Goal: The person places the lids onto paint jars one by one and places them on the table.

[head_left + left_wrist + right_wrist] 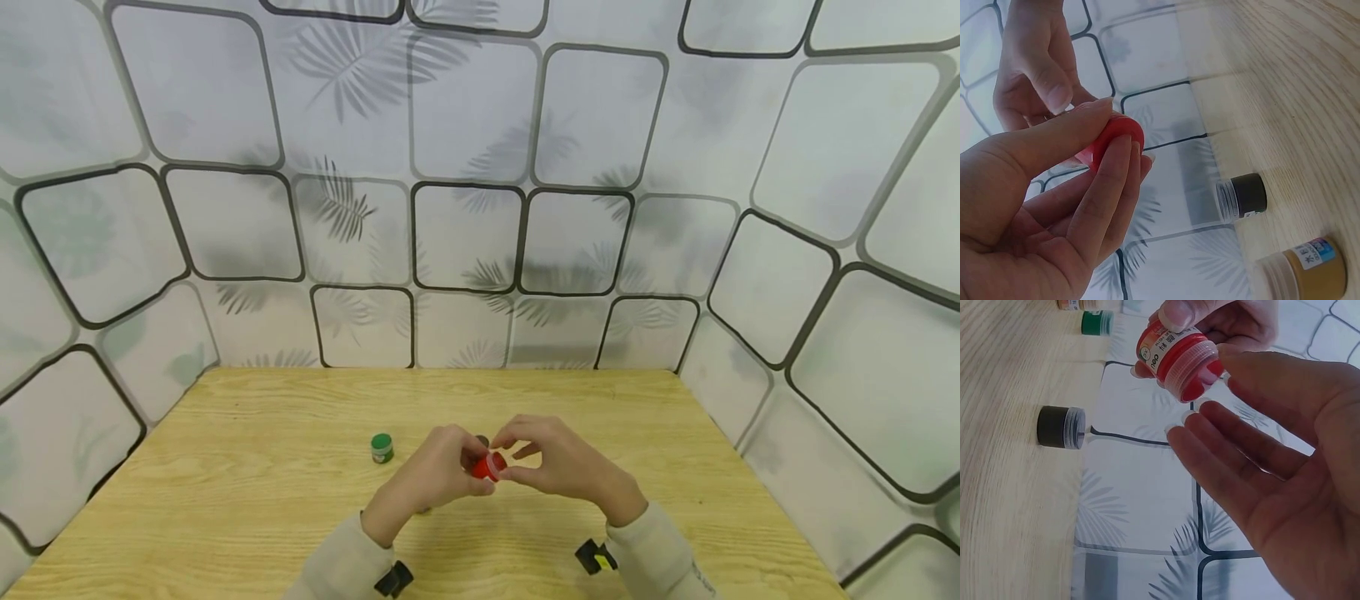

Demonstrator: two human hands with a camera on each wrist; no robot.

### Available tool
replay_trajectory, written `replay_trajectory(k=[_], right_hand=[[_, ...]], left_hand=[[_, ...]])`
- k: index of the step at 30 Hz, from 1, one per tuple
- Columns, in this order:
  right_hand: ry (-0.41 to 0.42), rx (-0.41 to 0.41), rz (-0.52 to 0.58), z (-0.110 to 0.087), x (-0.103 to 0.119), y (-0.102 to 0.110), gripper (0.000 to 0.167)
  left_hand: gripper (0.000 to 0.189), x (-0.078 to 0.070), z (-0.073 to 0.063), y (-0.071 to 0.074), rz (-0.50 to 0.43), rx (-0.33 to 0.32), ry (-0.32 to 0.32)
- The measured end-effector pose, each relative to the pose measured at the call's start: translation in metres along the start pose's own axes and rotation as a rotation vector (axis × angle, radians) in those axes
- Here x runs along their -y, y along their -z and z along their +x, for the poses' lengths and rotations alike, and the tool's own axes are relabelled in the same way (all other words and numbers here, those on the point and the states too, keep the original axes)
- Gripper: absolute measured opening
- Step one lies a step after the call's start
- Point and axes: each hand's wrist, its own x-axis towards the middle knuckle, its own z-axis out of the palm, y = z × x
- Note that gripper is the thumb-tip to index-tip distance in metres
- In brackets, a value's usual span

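My left hand (442, 467) grips a small red paint jar (487, 466) by its body, tilted above the table. In the right wrist view the red paint jar (1175, 356) shows a white label and a clear ribbed lid (1194, 372), which faces my right hand. Around the lid end is my right hand (1285, 456), its fingers extended and spread. A fingertip is at the lid's edge; whether it touches cannot be told. In the left wrist view my left hand (1079, 194) has thumb and fingers round the jar's red base (1125, 128).
A green paint jar (382, 448) stands on the wooden table (300, 417), left of my hands. The black paint jar (1054, 427) sits beyond them, partly hidden in the head view. An ochre paint jar (1319, 272) is near my left wrist. Patterned walls (465, 242) surround the table.
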Motion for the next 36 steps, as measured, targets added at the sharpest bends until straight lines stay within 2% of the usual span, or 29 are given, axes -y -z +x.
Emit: replay_trajectory(k=[10,13,26,36], right_hand=[[0.121,-0.002,-0.032,0.0015,-0.0024,-0.0046,0.022],[0.127,-0.004,-0.033,0.0016,-0.0023,-0.005,0.02],[-0.03,0.026,0.106,0.0013,0.0011,-0.0041,0.021],[-0.073,0.025,0.106,0.0011,0.0013,-0.0049,0.018]], left_hand=[[0.013,0.0021,0.0005,0.0006,0.006,0.004,-0.005],[0.013,0.0013,0.0003,0.0005,0.003,0.006,-0.006],[0.013,-0.0018,-0.0008,0.0001,0.003,-0.003,0.001],[0.017,-0.002,-0.0013,-0.0004,-0.007,-0.014,0.014]])
